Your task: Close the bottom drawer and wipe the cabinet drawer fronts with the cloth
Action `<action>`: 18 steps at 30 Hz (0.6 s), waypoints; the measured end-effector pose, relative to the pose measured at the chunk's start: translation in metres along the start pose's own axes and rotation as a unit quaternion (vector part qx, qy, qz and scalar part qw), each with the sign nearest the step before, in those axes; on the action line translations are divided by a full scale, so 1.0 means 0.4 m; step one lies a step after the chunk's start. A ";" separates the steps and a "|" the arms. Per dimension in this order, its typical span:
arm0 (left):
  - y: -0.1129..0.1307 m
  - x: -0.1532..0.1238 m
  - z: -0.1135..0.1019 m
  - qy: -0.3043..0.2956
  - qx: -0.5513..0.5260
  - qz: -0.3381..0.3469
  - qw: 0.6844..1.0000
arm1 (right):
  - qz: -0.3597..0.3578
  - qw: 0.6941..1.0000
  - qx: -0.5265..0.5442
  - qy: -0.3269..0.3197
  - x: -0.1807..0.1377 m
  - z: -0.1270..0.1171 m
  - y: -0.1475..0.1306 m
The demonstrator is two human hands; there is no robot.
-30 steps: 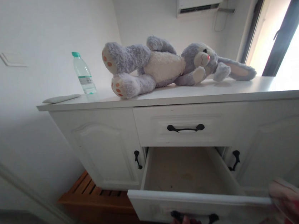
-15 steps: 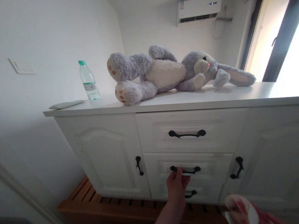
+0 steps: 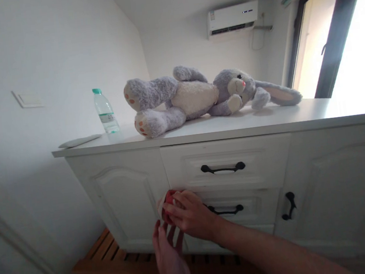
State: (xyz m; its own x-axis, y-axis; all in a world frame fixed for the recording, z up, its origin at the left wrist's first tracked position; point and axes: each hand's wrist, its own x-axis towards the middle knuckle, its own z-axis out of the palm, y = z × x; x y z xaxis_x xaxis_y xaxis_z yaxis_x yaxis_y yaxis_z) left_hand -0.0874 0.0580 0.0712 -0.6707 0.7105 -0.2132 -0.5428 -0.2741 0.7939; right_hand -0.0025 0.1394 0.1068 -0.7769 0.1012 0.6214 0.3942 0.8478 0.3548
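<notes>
Both hands have come together in front of the cabinet since half a second ago, when the left hand was at the middle drawer's handle and the right held the red and white cloth low at the lower right; that drawer, pulled out a second ago, is shut.

Seen from the head camera, the right hand reaches in from the lower right, its fingers curled and pressed on the red and white cloth, which shows bunched at its fingertips against the cabinet front, just left of the middle drawer's handle. The left hand rises from below, fingers straight and slightly spread, their tips touching the underside of the cloth and the right hand.

On the cabinet top a grey stuffed rabbit lies on its side. A water bottle stands upright to its left, and a flat white remote lies near the left edge. An air conditioner hangs on the far wall.
</notes>
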 end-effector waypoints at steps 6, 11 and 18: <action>-0.030 0.036 0.043 -0.053 0.066 -0.033 0.996 | -0.062 0.996 0.007 -0.061 -0.024 0.120 0.040; -0.159 -0.026 0.089 -0.118 0.093 -0.056 0.987 | -0.006 0.997 0.052 -0.048 -0.172 0.030 0.096; -0.328 -0.196 0.211 -0.236 0.112 -0.077 0.962 | 0.032 0.997 -0.040 -0.064 -0.451 -0.169 0.201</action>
State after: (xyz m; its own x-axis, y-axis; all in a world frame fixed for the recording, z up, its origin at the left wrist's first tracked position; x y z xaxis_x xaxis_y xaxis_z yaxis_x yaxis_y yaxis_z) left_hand 0.0790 0.0931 0.0320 -0.2574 0.9614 -0.0970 -0.4587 -0.0332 0.8880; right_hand 0.2026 0.1539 0.0705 -0.8032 0.2243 0.5519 0.4793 0.7934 0.3752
